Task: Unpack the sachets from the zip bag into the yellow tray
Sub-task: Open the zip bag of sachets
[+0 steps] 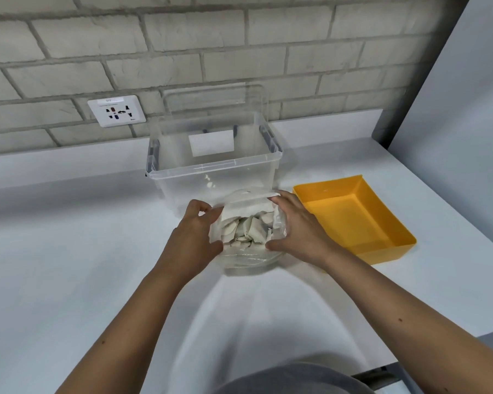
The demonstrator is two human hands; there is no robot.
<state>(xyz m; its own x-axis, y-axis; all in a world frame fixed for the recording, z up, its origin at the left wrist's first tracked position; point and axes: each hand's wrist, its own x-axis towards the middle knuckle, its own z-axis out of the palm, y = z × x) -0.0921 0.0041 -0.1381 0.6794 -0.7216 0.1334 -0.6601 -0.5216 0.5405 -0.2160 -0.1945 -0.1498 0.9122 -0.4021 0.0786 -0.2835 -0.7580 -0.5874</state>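
The zip bag [249, 228] stands on the white counter [83, 251] just in front of the clear bin [214, 166]; the left hand [195, 234] grips its side at nine o'clock, the right hand [295, 228] at three; pale sachets [248, 230] sit bunched inside; the mouth looks parted, though the clear film makes that uncertain. This seems the opening step; next, one hand should reach in and carry sachets to the yellow tray [382, 245], which holds nothing, at three o'clock.

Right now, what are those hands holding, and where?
Both hold the clear zip bag of sachets: left hand on its left side, right hand on its right side.
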